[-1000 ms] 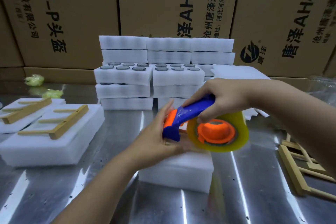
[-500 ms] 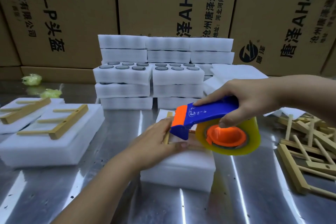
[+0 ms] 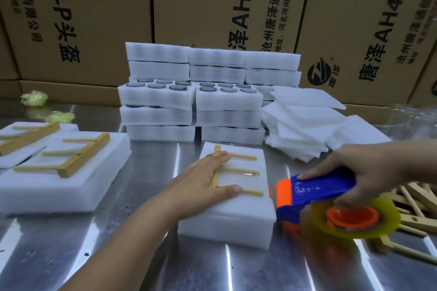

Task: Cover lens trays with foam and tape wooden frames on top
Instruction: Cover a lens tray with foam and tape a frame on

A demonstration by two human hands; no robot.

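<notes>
Two bare hands, the left hand and the right hand. Slim, with long fingers. Short, round, plain nails, seen on the left thumb and on one right fingertip. Bare forearms too, smooth and thin, the left forearm and the right forearm, uncovered as far as can be seen.

Bright, even light from above; long white glare streaks on the shiny steel tabletop. Shadows soft and short, e.g. under the near white foam block. Wide-angle bend at edges: brown cardboard boxes lean outward, print soft in corners. Blue-and-orange tape dispenser slightly motion-blurred; centre approx. sharp.
</notes>
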